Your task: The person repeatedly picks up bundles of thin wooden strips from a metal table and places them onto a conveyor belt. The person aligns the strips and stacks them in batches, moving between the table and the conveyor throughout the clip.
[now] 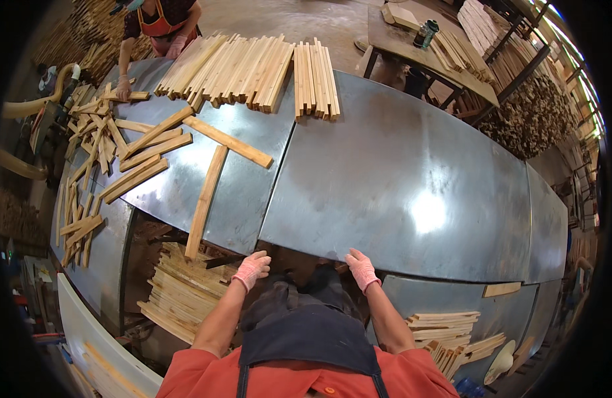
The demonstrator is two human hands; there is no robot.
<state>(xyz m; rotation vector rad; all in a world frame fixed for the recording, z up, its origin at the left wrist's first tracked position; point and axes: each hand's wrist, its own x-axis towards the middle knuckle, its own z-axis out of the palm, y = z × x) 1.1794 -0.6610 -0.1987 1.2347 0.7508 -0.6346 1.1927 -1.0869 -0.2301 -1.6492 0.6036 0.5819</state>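
Note:
Both my hands wear pink knit gloves with bare fingertips. My left hand is by the near edge of the metal-topped table, below the seam between two sheets, holding nothing. My right hand is farther right at the same edge, its fingertips by the metal, also empty. Left of my left hand, a wooden strip lies with its near end over the edge. Another wooden strip slants beyond it. Rows of wooden strips lie side by side at the far edge, beside a smaller group.
A co-worker in gloves touches strips at the far left. Loose strips are heaped on the left. Stacked boards stand low at my left. More strips and a straw hat lie right. A side table holds bottles.

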